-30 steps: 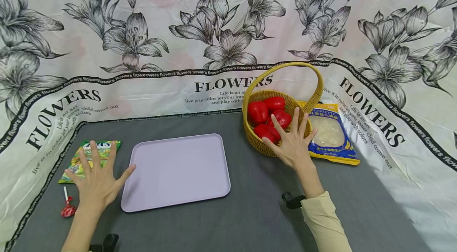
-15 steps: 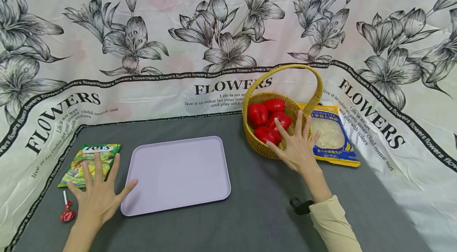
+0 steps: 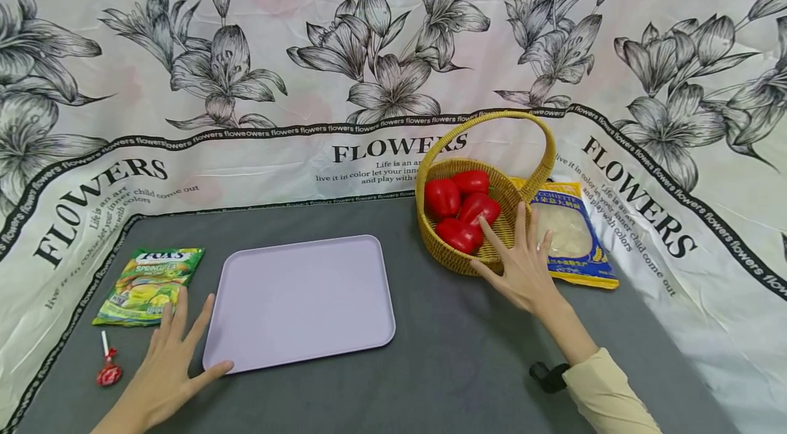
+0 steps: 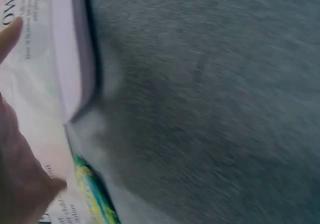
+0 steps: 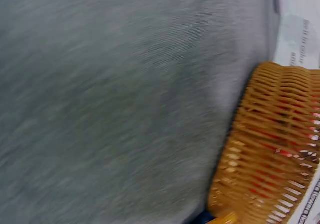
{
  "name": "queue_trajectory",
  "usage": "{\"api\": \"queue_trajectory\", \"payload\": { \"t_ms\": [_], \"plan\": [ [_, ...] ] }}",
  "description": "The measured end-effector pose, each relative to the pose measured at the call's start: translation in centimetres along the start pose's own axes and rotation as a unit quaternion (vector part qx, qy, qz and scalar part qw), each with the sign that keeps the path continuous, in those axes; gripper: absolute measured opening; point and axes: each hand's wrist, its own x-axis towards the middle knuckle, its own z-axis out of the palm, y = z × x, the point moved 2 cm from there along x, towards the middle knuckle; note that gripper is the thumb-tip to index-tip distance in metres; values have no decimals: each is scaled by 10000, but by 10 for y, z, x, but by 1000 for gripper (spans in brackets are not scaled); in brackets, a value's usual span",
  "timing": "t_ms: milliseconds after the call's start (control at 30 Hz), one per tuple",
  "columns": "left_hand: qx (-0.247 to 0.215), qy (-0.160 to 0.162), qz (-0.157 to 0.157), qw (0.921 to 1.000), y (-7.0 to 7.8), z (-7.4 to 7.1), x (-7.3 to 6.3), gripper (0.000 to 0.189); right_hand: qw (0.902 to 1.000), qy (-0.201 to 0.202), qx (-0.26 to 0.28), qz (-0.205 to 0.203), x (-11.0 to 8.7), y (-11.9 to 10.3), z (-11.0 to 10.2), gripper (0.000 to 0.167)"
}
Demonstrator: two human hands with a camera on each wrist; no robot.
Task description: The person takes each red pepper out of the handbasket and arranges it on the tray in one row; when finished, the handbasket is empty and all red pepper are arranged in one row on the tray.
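My left hand (image 3: 166, 369) has its fingers spread, between the lower left corner of a lavender tray (image 3: 301, 301) and a green candy bag (image 3: 147, 287). It holds nothing. A red lollipop (image 3: 108, 374) with a white stick lies to its left. My right hand (image 3: 522, 273), fingers also spread and holding nothing, appears over the near right rim of a yellow wicker basket (image 3: 445, 258). Several red peppers (image 3: 441, 198) sit in that basket. In the right wrist view the basket's woven side (image 5: 265, 149) shows, but no hand. Part of the left hand (image 4: 22, 179) is seen at the left wrist view's edge.
Behind and right of the basket lies a blue and yellow pasta bag (image 3: 568, 232). The basket's tall handle (image 3: 547, 147) arches above it. Grey cloth (image 3: 430, 359) covers the table, and a floral curtain (image 3: 264, 167) hangs along the back and sides.
The left hand has moved down toward me, uncovering more of the candy bag. My right hand has drawn slightly down and to the right. The objects stay in place.
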Motion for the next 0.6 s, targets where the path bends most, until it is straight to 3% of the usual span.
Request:
{"api": "queue_trajectory", "payload": {
  "t_ms": [133, 267, 333, 433, 600],
  "plan": [
    [-344, 139, 613, 9974, -7, 4, -3, 94, 9994, -84, 267, -183, -2, 6, 2, 72],
    [-539, 545, 1470, 9862, -15, 7, -3, 84, 9944, -429, 916, -319, -1, 12, 1, 69],
    [-648, 705, 1749, 9799, -19, 8, -3, 77, 9879, -625, 1373, -369, 0, 17, 0, 68],
    [-969, 890, 1956, 9718, -24, 10, -1, 65, 9739, -868, 2062, -392, 4, 25, -5, 69],
    [-1497, 1100, 1996, 9621, -29, 12, 2, 56, 9473, -1089, 2971, -509, 14, 40, -15, 64]
  ]
}}
